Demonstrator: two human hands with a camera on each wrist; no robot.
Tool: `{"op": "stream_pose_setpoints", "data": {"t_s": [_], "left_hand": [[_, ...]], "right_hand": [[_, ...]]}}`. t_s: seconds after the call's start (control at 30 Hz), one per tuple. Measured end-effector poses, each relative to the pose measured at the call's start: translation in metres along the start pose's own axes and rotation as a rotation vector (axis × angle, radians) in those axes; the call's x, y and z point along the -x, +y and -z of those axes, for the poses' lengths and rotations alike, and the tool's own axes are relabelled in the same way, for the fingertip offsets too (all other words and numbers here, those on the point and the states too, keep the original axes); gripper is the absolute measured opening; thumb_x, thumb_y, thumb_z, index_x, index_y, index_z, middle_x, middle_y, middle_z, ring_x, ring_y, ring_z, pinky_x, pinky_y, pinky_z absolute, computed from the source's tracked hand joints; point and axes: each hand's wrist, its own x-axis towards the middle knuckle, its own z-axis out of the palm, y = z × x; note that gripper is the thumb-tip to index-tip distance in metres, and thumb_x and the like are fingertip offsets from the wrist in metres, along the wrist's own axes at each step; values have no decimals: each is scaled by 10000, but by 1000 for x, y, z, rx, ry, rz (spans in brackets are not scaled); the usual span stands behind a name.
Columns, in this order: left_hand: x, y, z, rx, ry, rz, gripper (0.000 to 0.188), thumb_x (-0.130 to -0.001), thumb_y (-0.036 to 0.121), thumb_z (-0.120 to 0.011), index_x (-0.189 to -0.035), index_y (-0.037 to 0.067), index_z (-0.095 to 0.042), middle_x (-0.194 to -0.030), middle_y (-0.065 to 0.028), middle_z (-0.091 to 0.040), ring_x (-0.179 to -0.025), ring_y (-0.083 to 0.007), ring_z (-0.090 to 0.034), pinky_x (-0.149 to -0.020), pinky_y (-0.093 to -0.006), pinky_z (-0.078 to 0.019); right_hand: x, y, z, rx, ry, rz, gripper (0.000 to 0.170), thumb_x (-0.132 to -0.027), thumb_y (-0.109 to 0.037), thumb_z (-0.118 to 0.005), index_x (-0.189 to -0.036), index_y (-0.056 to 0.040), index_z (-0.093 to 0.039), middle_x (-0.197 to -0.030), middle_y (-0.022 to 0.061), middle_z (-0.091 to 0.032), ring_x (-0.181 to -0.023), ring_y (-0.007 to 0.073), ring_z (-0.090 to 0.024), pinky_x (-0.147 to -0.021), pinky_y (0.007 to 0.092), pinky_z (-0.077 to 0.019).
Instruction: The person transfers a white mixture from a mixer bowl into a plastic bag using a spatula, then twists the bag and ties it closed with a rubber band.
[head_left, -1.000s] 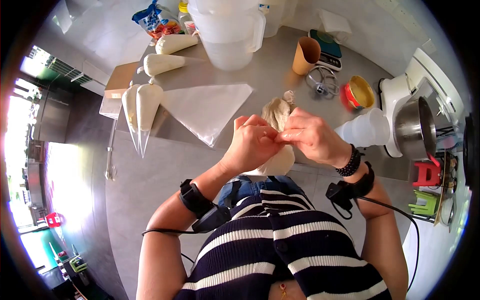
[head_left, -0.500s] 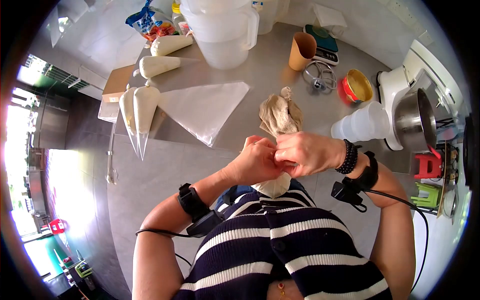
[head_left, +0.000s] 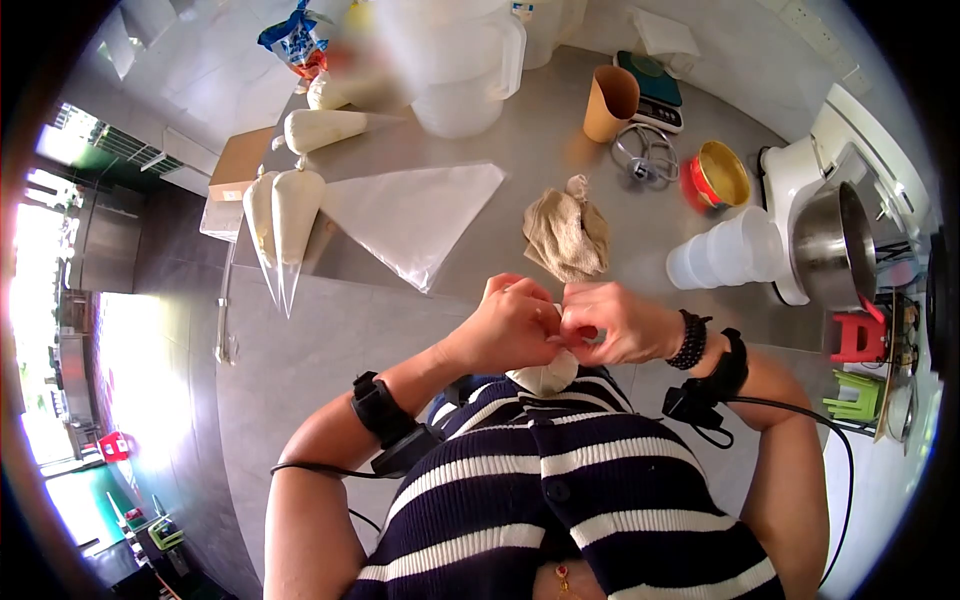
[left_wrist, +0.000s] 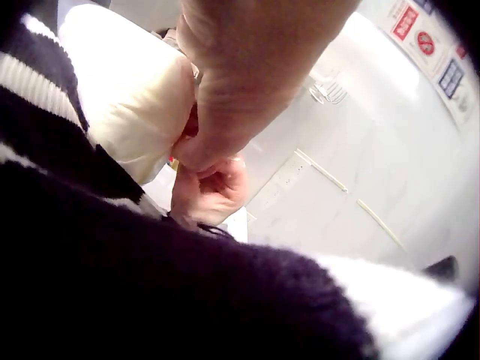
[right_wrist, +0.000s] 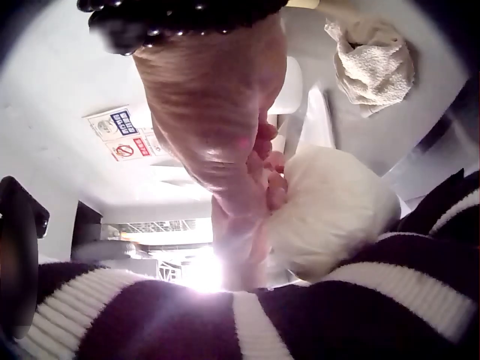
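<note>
A plump piping bag (head_left: 546, 376) filled with something white hangs below both hands, close to the striped top. My left hand (head_left: 508, 325) pinches its gathered end from one side, fingers curled. From the other side my right hand (head_left: 622, 324) pinches the same end, its fingertips meeting the left ones. In the right wrist view the bag (right_wrist: 334, 210) bulges beside the fingers; the left wrist view shows its smooth, rounded body (left_wrist: 124, 82). The gathered end itself is mostly hidden by the fingers. A crumpled beige cloth (head_left: 567, 235) lies on the table just beyond the hands.
Filled piping bags (head_left: 297, 215) lie at the table's left, beside flat clear bags (head_left: 415, 220). A large plastic jug (head_left: 455, 80) stands behind. On the right are stacked plastic cups (head_left: 725, 250), a red tin (head_left: 720, 175), a brown cup (head_left: 611, 104) and a stand mixer (head_left: 800, 205).
Both hands have come back from over the cloth toward the body with the piping bag, leaving the cloth in full view. Since half a second ago, the fingers have shifted slightly at the bag's end.
</note>
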Motion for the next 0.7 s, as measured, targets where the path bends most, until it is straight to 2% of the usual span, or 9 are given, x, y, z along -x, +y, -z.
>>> {"op": "stream_pose_setpoints", "data": {"t_s": [0.13,0.23,0.33,0.37,0.43,0.53,0.57,0.67,0.7], "left_hand": [[4,1,2,33,22,-20,173,-697,204,-697,-827,91,-678,-823,-15,-637,-1011,-188,-543,-1005,-388,-260],[10,-1,5,130,119,76,126,-762,146,-703,-835,51,-663,-847,-36,-628,-975,-177,-572,-961,-374,-358],[15,5,7,665,237,168,45,-821,61,-665,-833,18,-654,-876,-49,-624,-908,-153,-604,-854,-321,-473],[18,0,4,759,307,149,30,-840,-14,-621,-844,-8,-650,-887,-59,-636,-847,-137,-621,-767,-261,-518],[27,-6,9,781,460,151,25,-825,-4,-632,-832,-12,-655,-878,-75,-645,-826,-143,-612,-758,-279,-510],[47,-6,35,747,749,111,33,-830,-4,-616,-838,-8,-648,-832,-90,-661,-800,-155,-626,-761,-286,-517],[57,-6,46,690,854,46,43,-833,17,-624,-868,-8,-634,-823,-92,-663,-778,-149,-623,-735,-279,-514],[76,8,92,438,1160,27,84,-832,-4,-624,-913,-24,-621,-820,-90,-672,-758,-132,-631,-688,-242,-505],[77,12,112,254,1247,128,60,-835,-3,-615,-889,-26,-624,-799,-73,-663,-713,-104,-599,-650,-222,-482]], "right_hand": [[4,-1,-1,-88,26,-23,102,-729,-59,-662,-766,-34,-570,-730,77,-518,-662,212,-544,-602,311,-438],[13,6,-8,-120,127,-25,104,-745,-68,-671,-762,-38,-573,-729,69,-532,-662,196,-545,-601,302,-433],[8,14,-13,-192,224,-26,149,-713,-3,-706,-740,-42,-566,-763,62,-615,-753,201,-557,-663,290,-444],[4,16,-14,-219,251,-29,149,-715,-2,-707,-739,-41,-565,-760,61,-616,-753,198,-559,-665,292,-444],[-4,23,-21,-294,319,12,144,-746,-16,-698,-741,-39,-556,-760,40,-586,-739,164,-532,-655,286,-428],[-10,28,-22,-584,544,-70,127,-794,-53,-676,-761,-40,-554,-774,13,-532,-718,119,-480,-640,253,-397],[-9,39,-19,-537,566,-37,112,-777,6,-649,-811,-53,-561,-825,-7,-525,-790,103,-499,-739,252,-405],[-7,47,-12,-548,679,-175,86,-806,-8,-634,-821,-52,-562,-839,-23,-516,-795,73,-486,-729,222,-396],[-7,48,-12,-572,739,-212,59,-831,-35,-626,-832,-58,-572,-829,-43,-517,-769,46,-477,-710,201,-394]]}}
